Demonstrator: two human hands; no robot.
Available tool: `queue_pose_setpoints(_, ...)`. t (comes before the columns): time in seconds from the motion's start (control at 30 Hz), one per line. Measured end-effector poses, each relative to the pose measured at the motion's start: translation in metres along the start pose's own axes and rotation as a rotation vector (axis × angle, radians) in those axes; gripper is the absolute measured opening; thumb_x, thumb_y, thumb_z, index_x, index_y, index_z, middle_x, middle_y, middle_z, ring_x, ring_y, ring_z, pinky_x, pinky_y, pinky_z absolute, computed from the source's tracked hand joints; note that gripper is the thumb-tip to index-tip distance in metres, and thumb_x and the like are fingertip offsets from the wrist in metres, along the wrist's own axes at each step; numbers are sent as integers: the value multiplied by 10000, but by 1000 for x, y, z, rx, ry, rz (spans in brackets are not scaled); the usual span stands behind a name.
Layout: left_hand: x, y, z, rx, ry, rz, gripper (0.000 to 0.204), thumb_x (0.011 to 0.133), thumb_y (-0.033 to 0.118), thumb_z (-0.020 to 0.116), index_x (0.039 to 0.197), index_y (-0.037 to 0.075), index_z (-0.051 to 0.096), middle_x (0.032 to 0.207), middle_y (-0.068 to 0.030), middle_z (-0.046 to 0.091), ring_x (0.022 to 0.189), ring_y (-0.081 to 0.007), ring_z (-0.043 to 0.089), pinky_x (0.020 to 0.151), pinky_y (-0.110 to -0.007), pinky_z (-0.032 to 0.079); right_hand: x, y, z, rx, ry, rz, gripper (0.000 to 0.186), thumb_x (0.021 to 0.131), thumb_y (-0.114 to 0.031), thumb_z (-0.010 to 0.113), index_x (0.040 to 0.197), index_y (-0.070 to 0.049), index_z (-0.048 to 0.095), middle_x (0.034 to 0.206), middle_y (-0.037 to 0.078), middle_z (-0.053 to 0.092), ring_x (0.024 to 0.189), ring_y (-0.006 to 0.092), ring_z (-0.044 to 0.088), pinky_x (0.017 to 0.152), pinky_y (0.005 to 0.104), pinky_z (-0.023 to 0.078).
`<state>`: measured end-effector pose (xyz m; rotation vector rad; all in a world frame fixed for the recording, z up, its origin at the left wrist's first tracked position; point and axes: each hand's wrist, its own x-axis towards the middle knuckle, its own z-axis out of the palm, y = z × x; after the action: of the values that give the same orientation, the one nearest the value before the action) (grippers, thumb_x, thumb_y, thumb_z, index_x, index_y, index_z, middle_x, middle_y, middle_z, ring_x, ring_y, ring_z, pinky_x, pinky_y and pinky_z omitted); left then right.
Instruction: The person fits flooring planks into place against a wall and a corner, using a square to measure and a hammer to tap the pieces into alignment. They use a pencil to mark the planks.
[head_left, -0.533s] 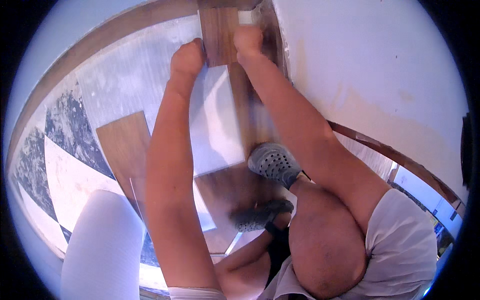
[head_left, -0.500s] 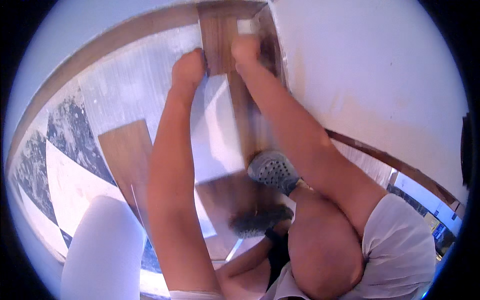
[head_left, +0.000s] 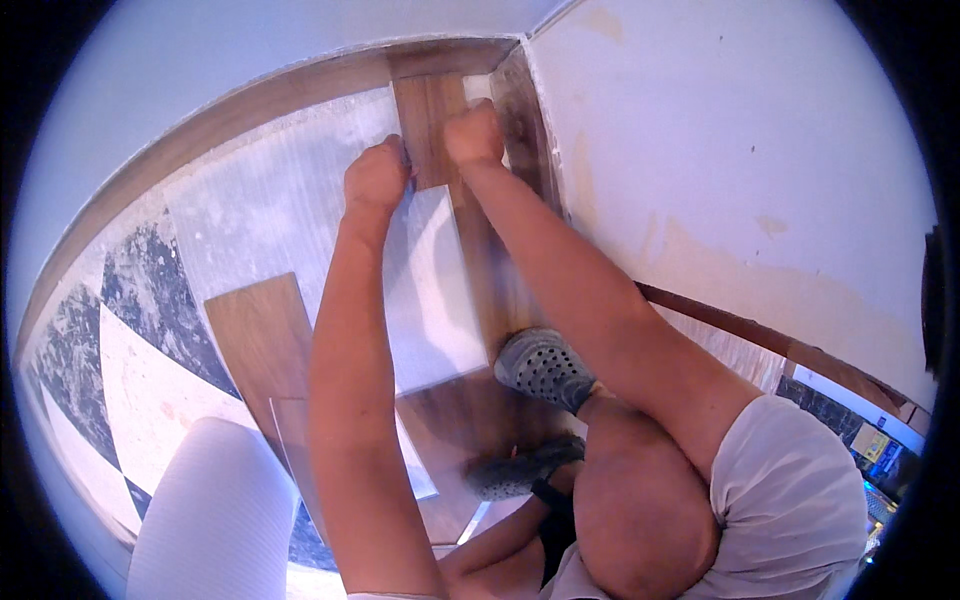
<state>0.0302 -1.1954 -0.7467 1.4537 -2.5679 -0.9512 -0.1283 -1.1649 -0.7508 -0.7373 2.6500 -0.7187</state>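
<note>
A white wall (head_left: pixel 720 140) rises beside a short brown plank (head_left: pixel 426 118) lying in the floor's far corner. The left hand (head_left: pixel 377 176) and right hand (head_left: pixel 473 133) curl at its opposite edges, grip unclear; even pressure should keep it square.

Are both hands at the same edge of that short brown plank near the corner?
No, the left hand is at the left edge of the short brown plank, while the right hand is at its right edge.
</note>
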Motion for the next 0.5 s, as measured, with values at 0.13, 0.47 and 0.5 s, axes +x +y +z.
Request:
queue_pose_setpoints(0.13, 3, -14, 10, 39, 55, 16, 334, 834, 304, 750, 1038, 63, 641, 1017, -200, 720, 978, -400, 684, 843, -506, 541, -8, -5, 3, -25, -13, -22, 415, 782, -164, 735, 1108, 51, 595, 1153, 285, 650, 1098, 424, 644, 968, 476, 525)
queue_pose_setpoints(0.47, -4, -9, 4, 23, 54, 13, 274, 856, 254, 716, 1048, 67, 661, 1049, -175, 728, 1015, -363, 692, 863, -473, 555, -3, 4, 3, 79, -33, -28, 218, 830, -93, 641, 968, 63, 705, 1051, 278, 711, 988, 406, 708, 820, 451, 553)
queue_pose_setpoints(0.5, -4, -11, 3, 18, 42, 3, 282, 854, 256, 722, 1052, 65, 660, 1051, -174, 728, 1017, -362, 691, 861, -474, 556, -6, -2, -4, 82, -49, -4, 231, 835, -92, 636, 986, 70, 703, 1051, 275, 712, 984, 404, 709, 811, 448, 552)
